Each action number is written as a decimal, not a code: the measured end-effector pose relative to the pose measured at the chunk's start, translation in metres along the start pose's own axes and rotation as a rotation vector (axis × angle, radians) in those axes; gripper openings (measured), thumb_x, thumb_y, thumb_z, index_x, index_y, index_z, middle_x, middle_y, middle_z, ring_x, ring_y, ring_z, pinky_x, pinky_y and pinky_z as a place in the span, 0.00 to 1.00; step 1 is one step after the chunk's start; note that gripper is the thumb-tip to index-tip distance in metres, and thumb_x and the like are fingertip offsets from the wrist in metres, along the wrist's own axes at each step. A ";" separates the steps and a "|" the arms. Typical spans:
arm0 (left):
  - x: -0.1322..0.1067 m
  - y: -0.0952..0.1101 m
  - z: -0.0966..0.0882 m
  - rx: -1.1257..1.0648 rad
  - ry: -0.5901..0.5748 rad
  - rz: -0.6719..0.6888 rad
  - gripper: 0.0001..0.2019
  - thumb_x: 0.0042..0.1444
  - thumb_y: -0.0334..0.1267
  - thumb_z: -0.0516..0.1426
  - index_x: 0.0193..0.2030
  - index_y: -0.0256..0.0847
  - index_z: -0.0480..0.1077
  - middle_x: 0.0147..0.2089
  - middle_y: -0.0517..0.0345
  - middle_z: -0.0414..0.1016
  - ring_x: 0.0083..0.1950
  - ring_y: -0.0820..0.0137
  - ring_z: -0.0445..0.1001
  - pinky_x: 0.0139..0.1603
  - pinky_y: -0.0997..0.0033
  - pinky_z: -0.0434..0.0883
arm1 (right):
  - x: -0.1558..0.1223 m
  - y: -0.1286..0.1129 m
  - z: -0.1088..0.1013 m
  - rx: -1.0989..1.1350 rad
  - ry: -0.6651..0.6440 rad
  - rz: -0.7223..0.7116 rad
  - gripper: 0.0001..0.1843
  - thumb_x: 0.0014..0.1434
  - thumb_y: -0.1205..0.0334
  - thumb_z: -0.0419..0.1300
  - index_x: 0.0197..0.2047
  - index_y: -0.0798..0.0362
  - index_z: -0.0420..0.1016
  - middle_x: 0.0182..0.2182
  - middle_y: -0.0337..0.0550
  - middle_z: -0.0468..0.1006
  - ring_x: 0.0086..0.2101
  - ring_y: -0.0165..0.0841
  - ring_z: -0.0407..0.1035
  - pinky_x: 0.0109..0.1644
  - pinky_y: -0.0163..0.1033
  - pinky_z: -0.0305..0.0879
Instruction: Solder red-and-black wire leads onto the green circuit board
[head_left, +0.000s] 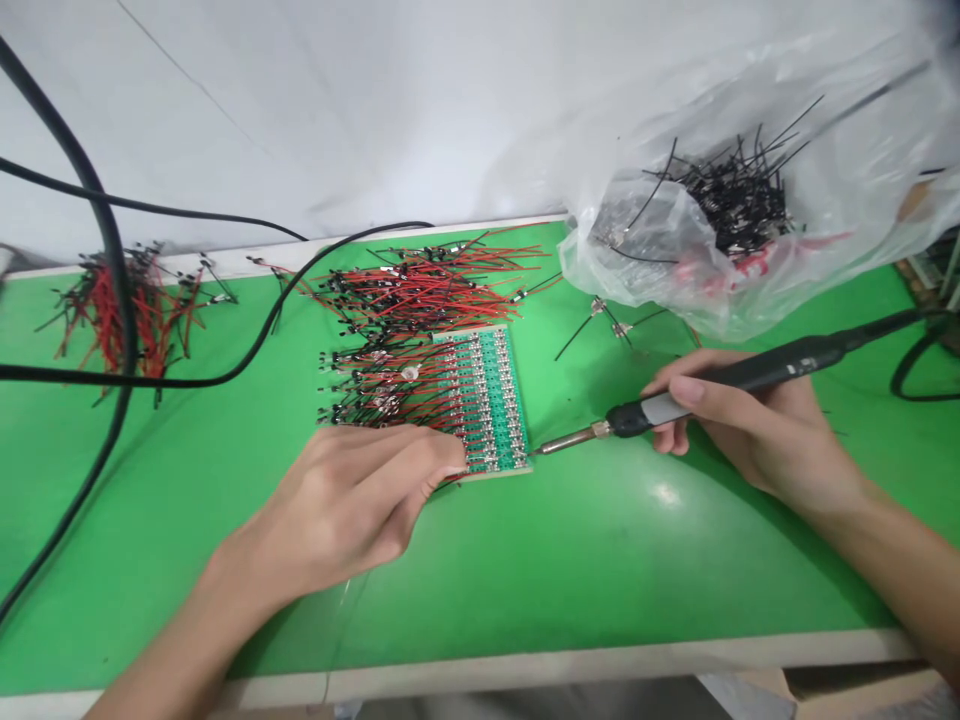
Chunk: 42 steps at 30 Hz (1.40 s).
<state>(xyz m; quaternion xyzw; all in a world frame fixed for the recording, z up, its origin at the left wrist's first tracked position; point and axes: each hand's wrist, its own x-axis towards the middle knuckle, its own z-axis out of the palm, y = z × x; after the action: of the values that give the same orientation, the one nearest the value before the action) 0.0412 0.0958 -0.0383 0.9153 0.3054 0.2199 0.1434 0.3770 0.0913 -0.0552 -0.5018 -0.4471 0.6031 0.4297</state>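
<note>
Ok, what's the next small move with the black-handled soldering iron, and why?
Probably nudge the black-handled soldering iron left onto the green circuit board: its tip sits at the lower right corner, and the left hand pins the red wires there.

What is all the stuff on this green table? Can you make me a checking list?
Surface: green mat, glossy, no spills seen.
Job's things: circuit board with red and black wires lined up along it; soldering iron, its tip at the board's near right corner.
Clutter: wire pile behind the board; wire bundle far left; plastic bag holding black wires at the back right; loose parts beside it.
Grips: left hand presses down on the wires at the board's near edge; right hand shut on the soldering iron like a pen.
Cables: black cables loop across the left side.
Surroundings: white wall behind.
</note>
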 end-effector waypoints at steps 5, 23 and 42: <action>-0.002 -0.003 0.000 0.003 -0.002 0.052 0.13 0.62 0.24 0.56 0.51 0.40 0.68 0.37 0.58 0.80 0.36 0.73 0.80 0.38 0.75 0.78 | 0.001 0.002 -0.001 -0.009 -0.008 -0.004 0.07 0.59 0.57 0.69 0.35 0.51 0.85 0.22 0.41 0.83 0.21 0.32 0.76 0.23 0.32 0.73; -0.003 -0.005 0.001 0.022 0.004 0.142 0.14 0.58 0.20 0.55 0.50 0.31 0.69 0.37 0.53 0.79 0.36 0.68 0.79 0.34 0.69 0.78 | 0.000 0.003 -0.001 -0.024 -0.007 -0.016 0.07 0.59 0.56 0.69 0.35 0.50 0.85 0.22 0.40 0.83 0.21 0.31 0.76 0.23 0.32 0.73; -0.005 -0.006 0.001 0.066 -0.030 0.177 0.13 0.61 0.22 0.54 0.51 0.31 0.71 0.40 0.51 0.80 0.39 0.66 0.80 0.35 0.67 0.77 | 0.000 0.004 -0.002 -0.032 0.002 -0.022 0.06 0.59 0.57 0.69 0.36 0.50 0.85 0.22 0.40 0.83 0.21 0.32 0.76 0.23 0.32 0.73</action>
<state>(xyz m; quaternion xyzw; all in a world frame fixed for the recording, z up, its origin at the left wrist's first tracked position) 0.0353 0.0971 -0.0433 0.9462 0.2281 0.2076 0.0978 0.3792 0.0906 -0.0590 -0.5041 -0.4619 0.5906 0.4286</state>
